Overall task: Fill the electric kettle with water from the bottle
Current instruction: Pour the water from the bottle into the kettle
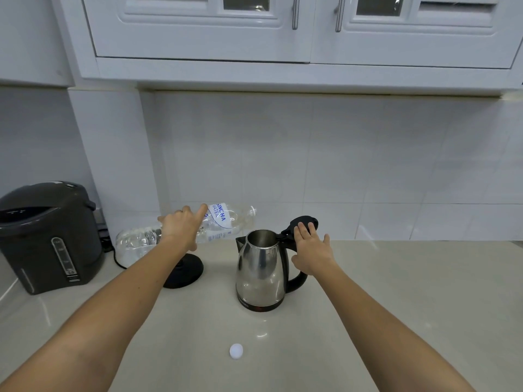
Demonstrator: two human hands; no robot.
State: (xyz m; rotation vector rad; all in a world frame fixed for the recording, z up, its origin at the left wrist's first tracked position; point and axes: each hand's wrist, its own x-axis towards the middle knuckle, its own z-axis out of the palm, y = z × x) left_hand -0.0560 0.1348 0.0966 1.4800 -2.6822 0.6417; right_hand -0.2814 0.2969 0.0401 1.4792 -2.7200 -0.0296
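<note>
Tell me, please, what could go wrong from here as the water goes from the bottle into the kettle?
1. The clear plastic water bottle, held nearly level in the left hand, has its mouth at the far edge of the stainless steel kettle opening, so water may spill onto the countertop.
2. The black hinged lid stays up only under the right hand; it could drop into the stream.
3. Spilled water could reach the black round power base nearby.

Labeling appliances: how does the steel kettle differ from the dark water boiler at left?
The kettle is shiny stainless steel; the water boiler is matte dark grey. The kettle's lid is flipped open beside the right hand; the boiler's top is closed. The kettle is smaller, with a side handle, and sits off its black base. Both stand upright on the countertop.
</note>
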